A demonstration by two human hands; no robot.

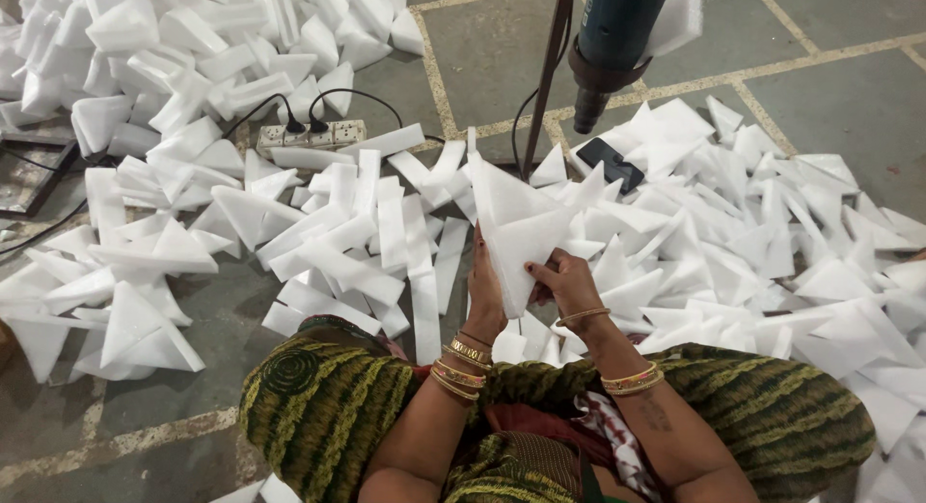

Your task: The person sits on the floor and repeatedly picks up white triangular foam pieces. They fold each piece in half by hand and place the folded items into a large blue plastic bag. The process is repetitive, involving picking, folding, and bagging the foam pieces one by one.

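I hold a white triangular foam piece (516,228) upright in front of me with both hands. My left hand (485,296) grips its left edge from behind. My right hand (567,283) pinches its lower right edge. Above it hangs a dark blue-green heat tool (612,42), mounted on a thin metal stand (547,74), nozzle pointing down. I sit cross-legged on the stone floor in green patterned cloth (328,402), bangles on both wrists.
Heaps of white foam triangles and strips (318,233) lie all around: far left, front left and right (772,233). A power strip (309,134) with black cables sits behind the left pile. A black phone (610,163) lies among pieces near the stand.
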